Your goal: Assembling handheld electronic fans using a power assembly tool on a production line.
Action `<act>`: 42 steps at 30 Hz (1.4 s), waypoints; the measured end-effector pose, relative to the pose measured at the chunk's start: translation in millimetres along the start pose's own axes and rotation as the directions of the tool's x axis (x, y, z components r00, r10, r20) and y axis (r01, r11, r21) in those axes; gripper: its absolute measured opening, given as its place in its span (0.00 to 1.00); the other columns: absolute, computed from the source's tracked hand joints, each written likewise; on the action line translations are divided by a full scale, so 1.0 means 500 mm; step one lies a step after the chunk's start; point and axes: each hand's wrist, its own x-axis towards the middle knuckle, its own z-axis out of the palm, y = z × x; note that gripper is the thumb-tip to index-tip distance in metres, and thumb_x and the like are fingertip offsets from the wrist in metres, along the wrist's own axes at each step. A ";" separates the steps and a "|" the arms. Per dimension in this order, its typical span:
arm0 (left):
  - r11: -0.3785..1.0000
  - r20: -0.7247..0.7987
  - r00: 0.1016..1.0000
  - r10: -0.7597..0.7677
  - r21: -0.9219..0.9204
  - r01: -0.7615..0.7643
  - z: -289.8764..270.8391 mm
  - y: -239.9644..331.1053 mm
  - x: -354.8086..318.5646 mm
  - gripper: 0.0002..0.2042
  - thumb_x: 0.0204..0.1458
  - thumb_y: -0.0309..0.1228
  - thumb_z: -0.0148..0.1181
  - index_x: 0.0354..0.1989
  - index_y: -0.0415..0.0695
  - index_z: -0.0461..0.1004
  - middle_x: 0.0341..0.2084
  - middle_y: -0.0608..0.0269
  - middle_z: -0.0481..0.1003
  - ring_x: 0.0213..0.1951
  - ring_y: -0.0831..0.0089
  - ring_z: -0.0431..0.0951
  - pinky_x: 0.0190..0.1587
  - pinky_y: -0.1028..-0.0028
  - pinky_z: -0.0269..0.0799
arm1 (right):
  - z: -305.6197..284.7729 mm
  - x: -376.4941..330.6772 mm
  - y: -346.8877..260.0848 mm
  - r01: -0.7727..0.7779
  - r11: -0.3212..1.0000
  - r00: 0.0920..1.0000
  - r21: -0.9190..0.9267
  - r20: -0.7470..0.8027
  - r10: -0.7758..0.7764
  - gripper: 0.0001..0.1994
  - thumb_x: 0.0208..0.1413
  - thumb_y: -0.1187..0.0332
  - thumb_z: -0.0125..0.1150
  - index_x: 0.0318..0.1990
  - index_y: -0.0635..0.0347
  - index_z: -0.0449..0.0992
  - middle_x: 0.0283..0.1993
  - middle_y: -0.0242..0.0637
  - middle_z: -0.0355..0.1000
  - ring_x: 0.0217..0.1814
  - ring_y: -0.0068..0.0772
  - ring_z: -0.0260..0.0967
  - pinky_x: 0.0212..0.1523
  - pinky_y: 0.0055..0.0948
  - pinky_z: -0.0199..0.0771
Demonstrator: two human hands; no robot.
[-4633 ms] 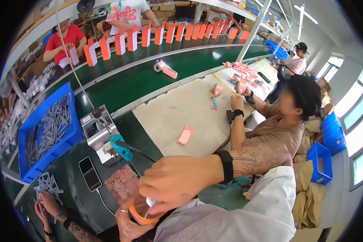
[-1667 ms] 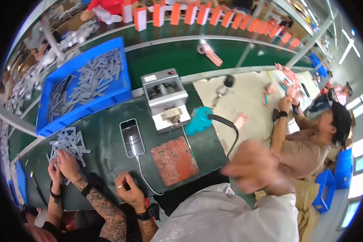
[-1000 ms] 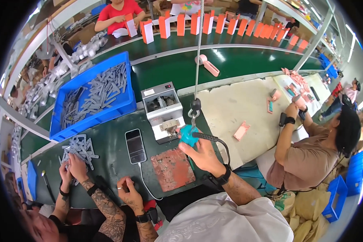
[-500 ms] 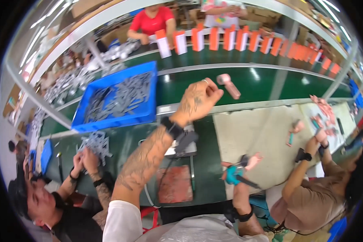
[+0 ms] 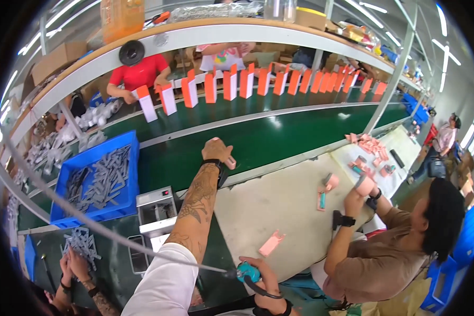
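Observation:
My left hand (image 5: 215, 150) reaches out over the green conveyor belt (image 5: 289, 124), its fingers closed on a pink handheld fan. Only the pink handle (image 5: 230, 163) shows beside the hand; the rest is hidden beneath it. Low in the view, my right hand (image 5: 264, 274) grips a teal electric screwdriver (image 5: 247, 272) with a dark lead. The tool's tip cannot be made out. A flat pink housing piece (image 5: 272, 243) lies on the beige mat (image 5: 253, 205), just beyond my right hand.
A blue bin (image 5: 134, 174) of grey strips stands left, near a silver machine (image 5: 157, 209). Orange-and-white boxes (image 5: 230, 86) line the far belt. At right, a co-worker (image 5: 371, 242) handles a pink round-headed part (image 5: 364, 185). Another co-worker's hands (image 5: 73, 267) work among grey parts. A shelf beam (image 5: 205, 36) crosses above.
The view has swung to the right. My left hand has come down onto the pink fan on the belt. The pink housing piece, earlier by my right hand, now lies apart on the mat.

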 end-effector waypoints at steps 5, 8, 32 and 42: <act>0.997 -0.056 0.997 -0.060 -0.061 0.057 0.037 -0.042 0.026 0.21 0.49 0.45 0.70 0.46 0.44 0.82 0.48 0.50 0.82 0.50 0.54 0.83 0.54 0.58 0.80 | -0.009 -0.014 0.003 0.025 0.998 0.999 -0.051 -0.025 -0.027 0.30 0.65 0.47 0.54 0.63 0.63 0.74 0.49 0.45 0.75 0.50 0.41 0.75 0.53 0.35 0.73; 0.998 -0.060 0.996 -0.067 -0.016 0.067 0.061 -0.091 0.032 0.18 0.44 0.40 0.71 0.43 0.45 0.80 0.44 0.49 0.82 0.50 0.50 0.83 0.52 0.56 0.81 | -0.013 -0.021 0.005 -0.024 1.000 0.999 -0.004 0.026 0.024 0.23 0.63 0.60 0.63 0.63 0.61 0.75 0.53 0.45 0.77 0.56 0.42 0.76 0.59 0.37 0.72; 0.784 -0.486 0.804 0.344 -0.322 -0.530 -0.296 -0.144 -0.724 0.10 0.43 0.27 0.74 0.36 0.45 0.83 0.29 0.60 0.75 0.30 0.60 0.78 0.35 0.65 0.75 | 0.063 -0.008 0.014 -0.052 0.985 0.989 0.163 -0.128 0.074 0.12 0.62 0.62 0.64 0.43 0.62 0.79 0.38 0.33 0.75 0.41 0.29 0.71 0.44 0.34 0.71; 0.821 -0.413 0.863 0.290 -0.356 -0.446 -0.129 -0.346 -0.905 0.10 0.42 0.27 0.72 0.34 0.45 0.80 0.30 0.64 0.71 0.35 0.59 0.75 0.37 0.63 0.73 | 0.122 0.015 -0.016 0.064 0.967 0.996 0.247 -0.075 -0.046 0.43 0.63 0.30 0.52 0.58 0.71 0.66 0.32 0.35 0.68 0.35 0.30 0.66 0.37 0.29 0.66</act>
